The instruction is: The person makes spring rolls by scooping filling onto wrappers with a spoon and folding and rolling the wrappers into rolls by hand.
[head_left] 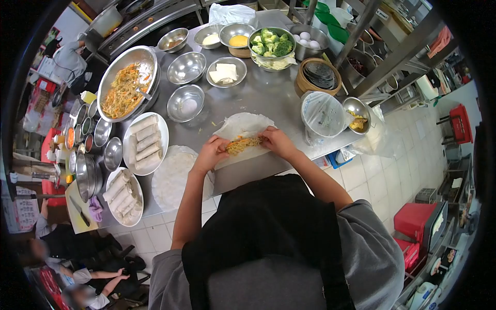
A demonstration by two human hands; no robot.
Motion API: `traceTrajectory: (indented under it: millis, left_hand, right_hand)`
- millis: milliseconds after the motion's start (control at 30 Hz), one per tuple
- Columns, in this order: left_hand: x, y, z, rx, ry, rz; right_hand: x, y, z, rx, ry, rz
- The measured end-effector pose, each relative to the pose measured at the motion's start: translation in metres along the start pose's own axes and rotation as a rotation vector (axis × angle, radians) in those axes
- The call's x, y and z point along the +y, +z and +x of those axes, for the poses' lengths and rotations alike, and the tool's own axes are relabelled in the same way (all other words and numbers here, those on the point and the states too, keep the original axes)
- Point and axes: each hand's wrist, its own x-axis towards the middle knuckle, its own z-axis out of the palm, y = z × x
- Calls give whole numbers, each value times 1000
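On the steel table a thin round wrapper lies flat with a strip of shredded vegetable filling across it. My left hand pinches at the strip's left end, and my right hand pinches at its right end; both hold the wrapper's edge. A stack of wrappers is beside my left forearm. Farther left, an oval plate of white rolls sits above a second plate of rolls. The large bowl of filling has a spoon in it.
Metal bowls line the back, with broccoli and eggs. A plastic-lined tub stands at the right edge. A knife lies on a board at far left. Other people are at the left.
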Motion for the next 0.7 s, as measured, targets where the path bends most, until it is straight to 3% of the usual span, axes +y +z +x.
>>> traceTrajectory:
  millis: [233,467,633,700]
  left_hand:
    - [-12,25,-6,201,44,-13]
    - [29,19,-11,292,100,238]
    - [13,28,2,180,129,214]
    - [5,31,3,170,111,182]
  right_hand:
    - [-5,-6,-1,3,209,-5]
    - [8,-3,-1,-6,55,-56]
    - [-11,3,5,9,-136,-63]
    - [-9,11,8,-5,-91,-33]
